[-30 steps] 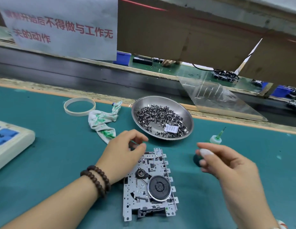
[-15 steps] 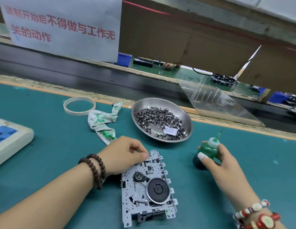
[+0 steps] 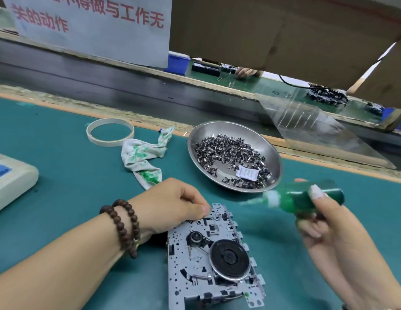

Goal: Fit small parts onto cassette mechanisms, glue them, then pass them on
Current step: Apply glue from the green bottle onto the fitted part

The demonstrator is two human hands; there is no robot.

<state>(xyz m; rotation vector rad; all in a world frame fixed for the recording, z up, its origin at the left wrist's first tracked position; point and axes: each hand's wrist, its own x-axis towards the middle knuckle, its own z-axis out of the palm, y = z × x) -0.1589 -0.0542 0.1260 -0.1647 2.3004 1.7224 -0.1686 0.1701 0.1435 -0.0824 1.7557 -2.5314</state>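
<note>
We have the cassette mechanism (image 3: 214,258) lying flat on the teal bench mat (image 3: 60,175), directly below and just to the right of our left hand (image 3: 170,206), whose curled fingers pinch and press the mechanism's far left corner to steady it. Our right hand (image 3: 322,222) is wrapped around the green glue bottle (image 3: 307,198), held up off the mat to the right of the mechanism and just on the near side of the steel dish of small metal parts (image 3: 234,156). The bottle is blurred, so the tip of its nozzle is hard to make out. Its long axis lies nearly level, the white-collared nozzle pointing left toward our left hand and the base pointing right. To do this step well, we judge that we should keep the left hand firmly planted so the chassis cannot slide, tilt the nozzle downward over the spot near the left fingertips, and squeeze gently for a small bead, keeping glue away from the black flywheel (image 3: 228,258) and the belt beside it. The mechanism's long axis runs from near us away toward the dish, leaning slightly left at the near end, its flywheel side facing up. A green-stained rag (image 3: 143,157) lies beyond the left hand for wiping drips.
</note>
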